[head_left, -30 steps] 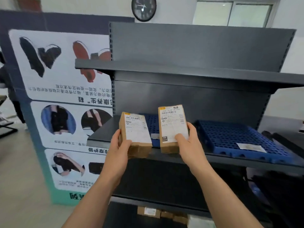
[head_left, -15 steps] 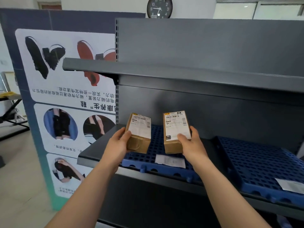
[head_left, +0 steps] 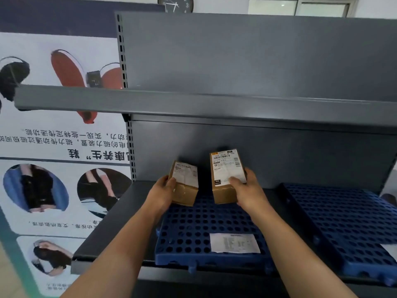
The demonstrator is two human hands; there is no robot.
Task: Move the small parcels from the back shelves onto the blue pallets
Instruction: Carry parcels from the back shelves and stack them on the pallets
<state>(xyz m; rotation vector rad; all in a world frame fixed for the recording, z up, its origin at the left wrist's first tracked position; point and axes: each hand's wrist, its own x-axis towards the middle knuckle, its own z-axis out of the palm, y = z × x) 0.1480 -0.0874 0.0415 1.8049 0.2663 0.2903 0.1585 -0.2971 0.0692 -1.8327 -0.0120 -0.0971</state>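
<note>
Two small brown cardboard parcels with white shipping labels are over the rear part of the left blue perforated pallet (head_left: 193, 231), which lies on the grey shelf. My left hand (head_left: 162, 193) grips the left parcel (head_left: 184, 183) by its left side. My right hand (head_left: 247, 192) grips the taller right parcel (head_left: 224, 175) from the right, thumb on its label. Both parcels are tilted, and I cannot tell whether they touch the pallet.
A white paper label (head_left: 235, 243) lies on the left pallet's front. A second blue pallet (head_left: 343, 220) lies to the right on the same grey shelf (head_left: 111, 222). An upper shelf (head_left: 193, 104) overhangs. A printed poster board (head_left: 53, 147) stands at left.
Both hands have carried the parcels forward and down, from in front of the shelf edge to over the back of the left blue pallet. The view has come closer to the shelf.
</note>
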